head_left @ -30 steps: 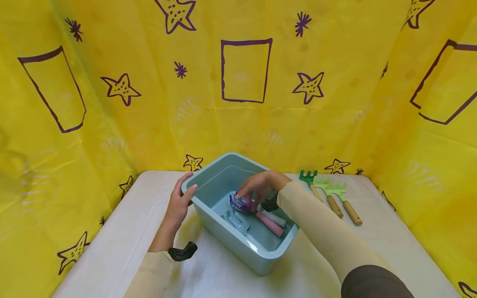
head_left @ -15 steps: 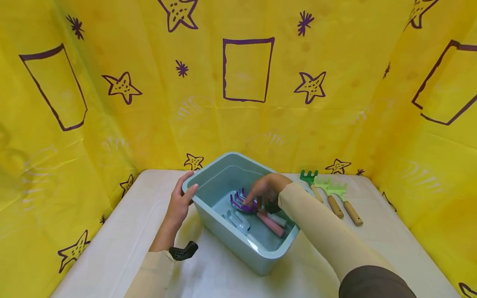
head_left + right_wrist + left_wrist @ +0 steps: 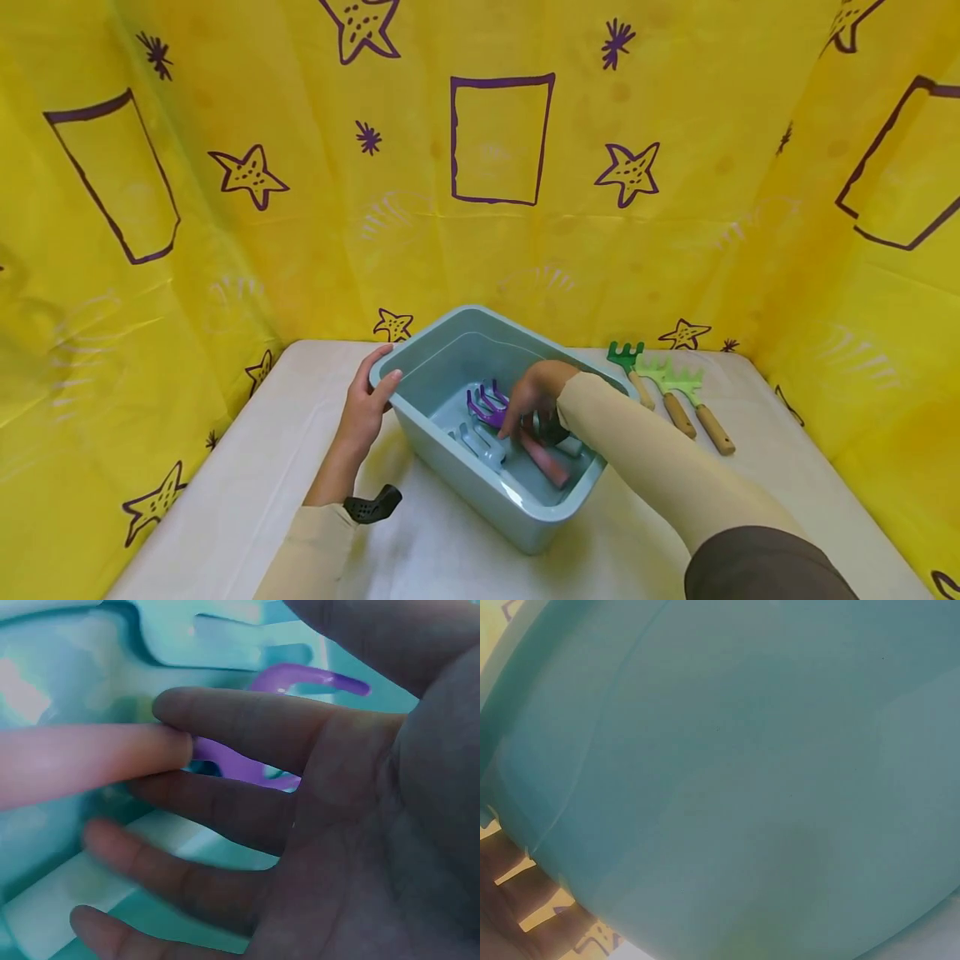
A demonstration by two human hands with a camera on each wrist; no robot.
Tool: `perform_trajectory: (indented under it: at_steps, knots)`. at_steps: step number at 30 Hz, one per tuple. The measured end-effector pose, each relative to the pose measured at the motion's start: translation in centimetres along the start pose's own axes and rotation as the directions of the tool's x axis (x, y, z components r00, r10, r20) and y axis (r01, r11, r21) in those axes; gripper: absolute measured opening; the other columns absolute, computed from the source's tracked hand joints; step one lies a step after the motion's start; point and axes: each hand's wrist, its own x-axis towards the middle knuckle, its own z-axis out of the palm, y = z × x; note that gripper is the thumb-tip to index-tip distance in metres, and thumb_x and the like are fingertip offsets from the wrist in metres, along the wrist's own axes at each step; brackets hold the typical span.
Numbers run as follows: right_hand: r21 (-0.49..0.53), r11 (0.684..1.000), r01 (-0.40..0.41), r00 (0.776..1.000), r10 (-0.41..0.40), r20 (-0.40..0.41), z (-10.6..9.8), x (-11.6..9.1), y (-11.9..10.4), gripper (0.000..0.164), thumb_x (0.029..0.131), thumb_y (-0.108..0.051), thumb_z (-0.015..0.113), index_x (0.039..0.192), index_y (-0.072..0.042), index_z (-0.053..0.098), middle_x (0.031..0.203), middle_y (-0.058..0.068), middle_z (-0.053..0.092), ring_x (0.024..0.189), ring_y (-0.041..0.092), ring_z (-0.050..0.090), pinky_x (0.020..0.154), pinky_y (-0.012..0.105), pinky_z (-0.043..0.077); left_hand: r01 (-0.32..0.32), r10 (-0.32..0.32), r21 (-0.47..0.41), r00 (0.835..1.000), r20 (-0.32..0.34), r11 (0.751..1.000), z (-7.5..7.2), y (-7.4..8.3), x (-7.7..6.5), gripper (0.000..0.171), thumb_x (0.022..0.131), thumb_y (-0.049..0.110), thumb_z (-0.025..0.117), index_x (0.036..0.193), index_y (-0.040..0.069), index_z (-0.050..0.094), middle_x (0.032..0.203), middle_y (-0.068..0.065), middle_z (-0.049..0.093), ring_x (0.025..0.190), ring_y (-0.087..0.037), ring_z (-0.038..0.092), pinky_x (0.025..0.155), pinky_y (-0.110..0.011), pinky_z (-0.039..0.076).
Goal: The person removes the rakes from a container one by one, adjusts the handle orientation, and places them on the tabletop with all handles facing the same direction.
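Observation:
A blue-grey plastic bin (image 3: 465, 475) stands at an angle on the white-covered table. My left hand (image 3: 366, 414) holds its far left corner, thumb over the rim and fingers outside. Inside the bin, my right hand (image 3: 538, 396) is at a purple hand rake (image 3: 489, 410) with a pink handle (image 3: 82, 763). In the right wrist view the handle's end lies between the nearly straight index and middle fingers, with the thumb apart. Beside the rake lies a light blue garden fork (image 3: 486, 450). A pale handle (image 3: 71, 904) lies under the fingers; its head is hidden.
Right of the bin, a dark green hand rake (image 3: 624, 357) and two light green rakes (image 3: 678, 414) with wooden handles lie on the table (image 3: 420, 558). A yellow curtain (image 3: 315, 250) with starfish drawings stands behind and on both sides.
My right hand has moved back from the rake's purple head towards its pink handle, which has shifted slightly. My left hand keeps its hold on the bin's corner.

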Motion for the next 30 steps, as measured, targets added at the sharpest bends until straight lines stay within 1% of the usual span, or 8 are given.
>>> perform_trajectory:
  at_steps: [2,6,10,13,17,20,25,30]
  knots:
    - [0.032,0.999,0.012,1.000,-0.011,-0.010,0.0,-0.2,-0.1,0.046,0.084,-0.038,0.075,0.110,-0.001,0.069,0.109,0.018,0.063,0.103,0.036,0.059,0.098,0.045,0.044,-0.001,0.001,0.001,1.000,0.000,1.000,0.0,0.0,0.0,0.054,0.099,0.035,0.055,0.148,0.026,0.036,0.146,-0.006,0.042,0.126,-0.033,0.046,0.099,-0.054,0.042]
    - [0.076,0.990,0.115,0.993,-0.113,-0.032,-0.2,-0.3,-0.1,0.044,0.085,-0.034,0.074,0.110,0.002,0.070,0.103,0.016,0.064,0.091,0.035,0.064,0.087,0.043,0.051,-0.002,0.002,0.000,1.000,-0.002,1.000,-0.1,-0.1,-0.1,0.054,0.099,0.034,0.055,0.149,0.024,0.036,0.146,-0.006,0.042,0.126,-0.033,0.046,0.099,-0.054,0.042]
    - [0.034,0.976,0.217,0.974,-0.214,-0.077,-0.4,-0.4,-0.3,0.043,0.088,-0.031,0.071,0.110,0.005,0.068,0.092,0.013,0.063,0.078,0.028,0.062,0.075,0.038,0.053,-0.004,0.004,-0.004,1.000,-0.005,1.000,0.0,0.1,-0.3,0.053,0.099,0.033,0.055,0.148,0.024,0.036,0.145,-0.007,0.042,0.125,-0.034,0.047,0.098,-0.054,0.042]
    - [-0.013,0.963,0.269,0.954,-0.268,-0.131,-0.6,-0.7,-0.3,0.028,0.089,-0.022,0.069,0.103,0.002,0.067,0.085,0.011,0.062,0.072,0.026,0.062,0.070,0.037,0.055,-0.009,0.009,-0.008,1.000,-0.003,1.000,0.0,0.3,-0.3,0.052,0.099,0.032,0.055,0.147,0.025,0.037,0.145,-0.008,0.042,0.125,-0.035,0.047,0.097,-0.055,0.042]
    - [-0.066,0.929,0.364,0.898,-0.369,-0.241,-0.7,-1.1,-0.3,0.012,0.090,-0.005,0.064,0.099,0.003,0.064,0.085,0.014,0.061,0.063,0.023,0.060,0.061,0.030,0.055,-0.007,0.007,-0.008,1.000,-0.002,1.000,0.0,0.3,-0.3,0.052,0.099,0.032,0.055,0.147,0.025,0.037,0.145,-0.009,0.042,0.124,-0.035,0.047,0.097,-0.055,0.042]
    - [-0.079,0.907,0.413,0.851,-0.415,-0.321,-0.7,-1.4,-0.4,0.012,0.088,0.001,0.063,0.100,0.005,0.061,0.086,0.016,0.061,0.058,0.023,0.058,0.053,0.028,0.052,-0.003,0.003,-0.004,1.000,-0.004,1.000,0.0,0.3,-0.2,0.052,0.099,0.032,0.055,0.147,0.025,0.037,0.145,-0.009,0.042,0.124,-0.035,0.047,0.097,-0.055,0.042]
    - [-0.075,0.887,0.457,0.800,-0.446,-0.401,-0.7,-2.0,-0.7,0.012,0.086,0.002,0.064,0.098,0.000,0.060,0.079,0.012,0.062,0.057,0.025,0.062,0.049,0.029,0.050,-0.011,0.011,-0.002,1.000,-0.002,1.000,0.0,0.2,-0.1,0.052,0.099,0.032,0.055,0.147,0.025,0.037,0.144,-0.011,0.042,0.124,-0.038,0.046,0.097,-0.057,0.042]
    - [-0.079,0.868,0.491,0.745,-0.465,-0.479,-0.8,-2.7,-0.8,0.017,0.083,0.000,0.069,0.097,-0.001,0.059,0.080,0.014,0.064,0.063,0.032,0.068,0.051,0.033,0.054,-0.008,0.008,-0.006,1.000,0.001,1.000,0.1,0.2,-0.2,0.052,0.099,0.032,0.055,0.147,0.024,0.037,0.145,-0.012,0.042,0.125,-0.038,0.046,0.097,-0.056,0.042]
